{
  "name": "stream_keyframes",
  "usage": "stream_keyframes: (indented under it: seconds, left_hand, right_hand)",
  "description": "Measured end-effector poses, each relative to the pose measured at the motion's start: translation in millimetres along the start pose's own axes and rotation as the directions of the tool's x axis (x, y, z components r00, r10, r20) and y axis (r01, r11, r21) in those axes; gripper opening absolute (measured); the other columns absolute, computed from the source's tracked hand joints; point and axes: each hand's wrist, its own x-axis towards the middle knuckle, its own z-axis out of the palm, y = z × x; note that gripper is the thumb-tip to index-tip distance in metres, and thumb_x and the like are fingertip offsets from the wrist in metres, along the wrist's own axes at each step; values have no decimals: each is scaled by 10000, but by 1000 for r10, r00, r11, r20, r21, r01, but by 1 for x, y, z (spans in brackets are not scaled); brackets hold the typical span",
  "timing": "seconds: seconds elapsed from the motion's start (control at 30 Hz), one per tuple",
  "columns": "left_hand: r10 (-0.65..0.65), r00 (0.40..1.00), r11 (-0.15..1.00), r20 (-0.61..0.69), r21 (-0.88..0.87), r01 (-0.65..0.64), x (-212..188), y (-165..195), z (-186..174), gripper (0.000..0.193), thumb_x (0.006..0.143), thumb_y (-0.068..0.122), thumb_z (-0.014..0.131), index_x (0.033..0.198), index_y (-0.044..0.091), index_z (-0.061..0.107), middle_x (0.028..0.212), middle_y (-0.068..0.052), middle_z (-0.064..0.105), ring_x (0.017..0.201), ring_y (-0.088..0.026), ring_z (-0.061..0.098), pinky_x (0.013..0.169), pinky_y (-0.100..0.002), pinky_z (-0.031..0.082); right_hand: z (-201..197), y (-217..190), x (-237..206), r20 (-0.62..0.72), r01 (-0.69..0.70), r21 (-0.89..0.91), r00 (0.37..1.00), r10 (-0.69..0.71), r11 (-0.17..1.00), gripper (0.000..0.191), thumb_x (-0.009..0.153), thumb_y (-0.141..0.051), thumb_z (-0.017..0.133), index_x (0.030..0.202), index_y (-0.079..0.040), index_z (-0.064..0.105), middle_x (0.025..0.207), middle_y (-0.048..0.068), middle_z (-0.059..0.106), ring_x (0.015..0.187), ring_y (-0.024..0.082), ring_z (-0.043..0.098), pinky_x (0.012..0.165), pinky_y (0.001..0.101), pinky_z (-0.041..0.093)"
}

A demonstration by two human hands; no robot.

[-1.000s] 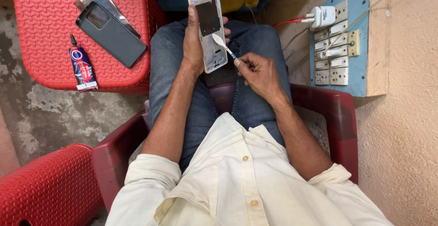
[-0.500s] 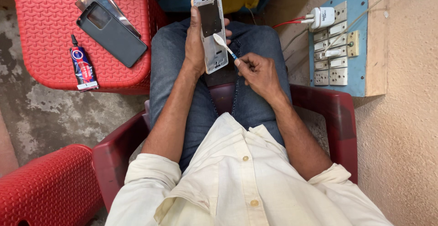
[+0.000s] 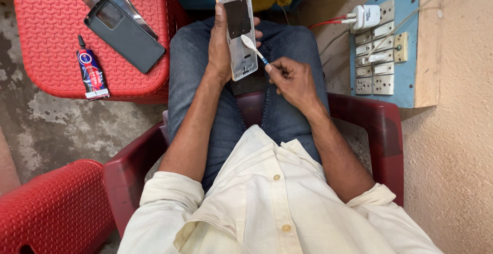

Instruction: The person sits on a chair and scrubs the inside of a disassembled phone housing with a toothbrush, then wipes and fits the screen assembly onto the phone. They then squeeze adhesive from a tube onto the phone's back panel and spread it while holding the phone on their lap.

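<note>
The left hand (image 3: 222, 46) grips the opened phone frame (image 3: 239, 33) upright above the lap, fingers wrapped around its edges, while the right hand (image 3: 292, 77) pinches a toothbrush (image 3: 254, 50), bristles resting against the frame's lower half.

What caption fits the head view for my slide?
Left hand holds a white phone frame; right hand brushes it with a toothbrush.

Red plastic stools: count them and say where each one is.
2. One red stool stands at upper left, carrying a dark phone cover and a glue tube. The other sits at the bottom-left corner, partly cut off by the frame.
</note>
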Motion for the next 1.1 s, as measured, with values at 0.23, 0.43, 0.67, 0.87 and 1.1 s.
stream_keyframes:
  seconds: [0.23,0.43,0.67,0.87,1.1]
  left_hand:
    - [6,1000,1000,2,-2,-6,-1,-2,-2,1017,909,830,344,1396,-35,565,1172,-215,711,969,-253,749,816,-418,690]
    - [10,1000,1000,2,6,-10,0,-3,-3,1015,909,829,343,1388,-37,571,1161,-208,714,957,-248,752,806,-413,693]
    - [10,1000,1000,11,-14,-9,0,-3,-3,990,930,809,338,1399,-33,564,1159,-202,707,952,-239,743,800,-401,682]
    - [25,1000,999,11,22,-25,0,-4,-3,992,928,813,322,1396,-28,563,1156,-202,712,955,-240,752,799,-402,693]
    - [22,1000,1000,15,19,-23,0,-4,-3,1005,926,818,322,1393,-39,566,1161,-212,710,964,-247,752,806,-412,695]
  right_hand:
    - [-1,0,-1,3,-2,-5,1000,2,1000,253,1019,-245,693,970,-4,748,690,24,684,518,46,587,430,220,437]
    - [0,-1,-1,6,-5,24,1000,5,1000,248,1018,-241,694,975,-2,744,700,22,682,527,43,587,436,220,445]
    - [-1,-1,-1,-1,5,14,1000,-5,1000,246,1016,-236,698,968,1,744,693,25,682,520,49,589,434,226,440]
    - [-1,-1,-1,3,10,-8,1000,-10,1000,248,1017,-241,698,962,-3,742,690,29,685,512,50,592,426,224,438]
    - [-1,1,0,4,18,-1,1000,-18,1000,248,1019,-244,697,963,-6,740,694,29,692,517,48,597,427,221,441]
